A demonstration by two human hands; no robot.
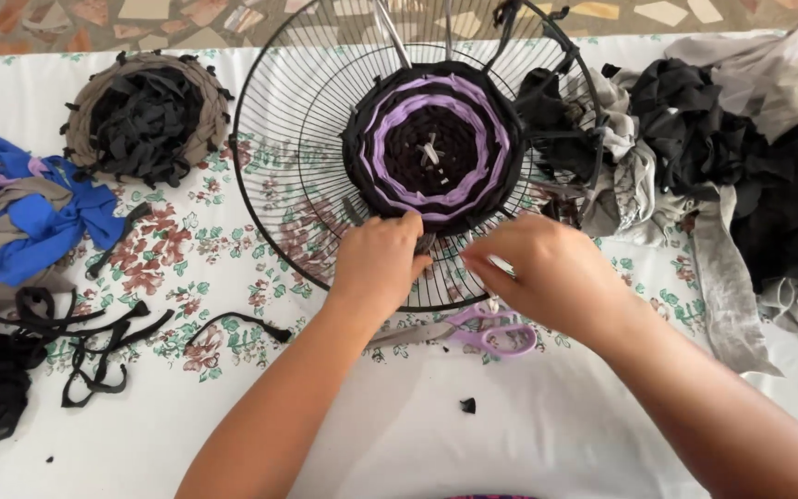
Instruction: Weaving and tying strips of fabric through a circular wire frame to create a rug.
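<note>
**Two hands at the near rim of a woven round on a wire guard**

Head view: a round black wire fan guard [270, 139] lies on a white floral tablecloth [233, 277], and inside it sits a woven fabric round [436, 139] in rings of black and lilac; the round fills the middle of the guard, with bare spokes showing all around it. The left hand [376, 268] rests on the near edge of the round, fingers curled together and pinched on a dark strip of cloth at the wire, though the strip itself is mostly hidden under the fingers; the right hand [547, 273] lies just beside it to the right, fingers bunched as if gripping something small and pale, but what it holds cannot be told. The weave lies directly far of both hands, its near rim touching the left hand, so the left is the nearer of the two; the spokes run outward from the centre toward the hands.

Purple-handled scissors [473, 333] lie near of the hands, blades pointing left; loose black strips [94, 337] lie at the near left; a finished brown and black round [145, 115] sits far left; blue cloth [48, 222] lies at the left edge; a heap of black and grey fabric [741, 157] fills the right.
</note>
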